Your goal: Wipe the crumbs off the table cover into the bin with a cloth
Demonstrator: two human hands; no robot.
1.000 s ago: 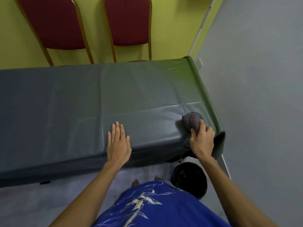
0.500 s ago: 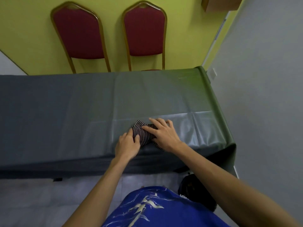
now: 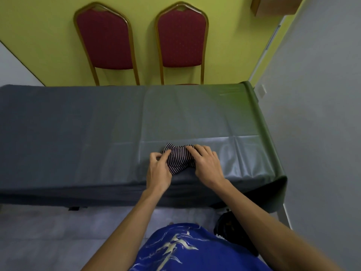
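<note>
Cloth (image 3: 178,160), striped dark and light, lies bunched on the table cover (image 3: 78,133), close to the front edge and right of the middle. Both hands are on it.

Left hand (image 3: 158,169): thumb and fingers closed in a pinch on the cloth's left edge, and the knuckles are raised off the cover. Right hand (image 3: 208,165): the fingers curl over the cloth's right side and hold it down against the cover. The heel of the hand lies just beside the cloth. The two hands are near each other, with the striped fabric showing between them.

The cover is grey-green and shiny, with fold creases. It drapes over the front and right edges of the table.

Bin (image 3: 228,229): dark and standing on the floor (image 3: 48,231) below the table's front right corner (the right forearm hides much of it, so I cannot tell what is inside).

A blue patterned shirt (image 3: 195,255) fills the bottom of the view.

Beyond the far edge of the table, a red-padded chair (image 3: 105,36) and a second chair (image 3: 181,36) stand side by side against the yellow-green wall (image 3: 39,36).
</note>
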